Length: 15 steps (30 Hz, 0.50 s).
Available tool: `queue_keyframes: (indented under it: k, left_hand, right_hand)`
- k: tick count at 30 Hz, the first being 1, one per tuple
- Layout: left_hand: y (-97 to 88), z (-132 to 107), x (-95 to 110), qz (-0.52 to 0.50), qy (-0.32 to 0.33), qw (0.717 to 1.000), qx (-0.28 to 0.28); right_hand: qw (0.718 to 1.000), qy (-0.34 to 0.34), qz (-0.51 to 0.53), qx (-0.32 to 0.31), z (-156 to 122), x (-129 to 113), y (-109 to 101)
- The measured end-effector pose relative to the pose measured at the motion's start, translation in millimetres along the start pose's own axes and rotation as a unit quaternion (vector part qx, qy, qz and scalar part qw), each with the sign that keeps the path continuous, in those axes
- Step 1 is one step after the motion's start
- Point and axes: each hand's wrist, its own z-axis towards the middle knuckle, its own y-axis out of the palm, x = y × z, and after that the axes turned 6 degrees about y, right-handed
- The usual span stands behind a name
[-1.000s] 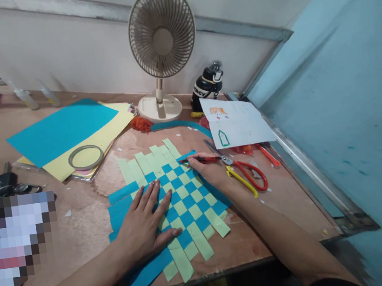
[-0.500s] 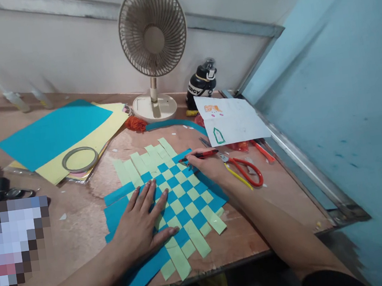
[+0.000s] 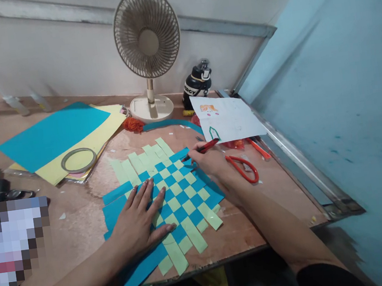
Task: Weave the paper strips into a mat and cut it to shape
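A sheet of woven paper strips (image 3: 181, 196), blue and pale green in a checkered pattern, lies at a slant near the table's front edge. Spread flat over its left part is my left hand (image 3: 141, 217), fingers apart. My right hand (image 3: 209, 161) grips a red and black pen (image 3: 205, 146) above the weave's upper right corner. The pen's tip points left, over the blue strip there; whether it touches the paper I cannot tell. Loose strip ends stick out around the weave.
Red-handled scissors (image 3: 243, 169) lie right of my right hand, partly hidden. Behind are a drawing sheet (image 3: 233, 118), a black bottle (image 3: 197, 86) and a fan (image 3: 153, 106). At left lie blue paper (image 3: 52, 135), yellow paper (image 3: 52, 174) and a tape roll (image 3: 79, 160).
My right hand and the pen have shifted slightly to the right, and the pen is tilted more steeply. My left hand still rests on the weave. The view has moved a little.
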Motion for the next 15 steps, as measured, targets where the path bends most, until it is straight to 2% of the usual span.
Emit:
queue_keyframes:
  k: [2,5,9,15]
  left_hand:
    - [0.1,0,0,-0.001,-0.001,1.000,-0.005]
    - [-0.1,-2,0,-0.005,-0.009,1.000,-0.013]
    - [-1.8,-4,2,-0.003,-0.031,0.999,-0.019]
    - [-4.5,-6,4,0.018,-0.041,0.999,-0.013]
  right_hand:
    - [0.997,-0.003,0.071,0.014,1,-4,-3]
    - [0.987,0.024,0.154,-0.030,-7,-3,-6]
    - [0.987,0.033,0.128,-0.086,-26,9,-6]
    - [0.989,-0.018,0.117,-0.093,-27,26,9]
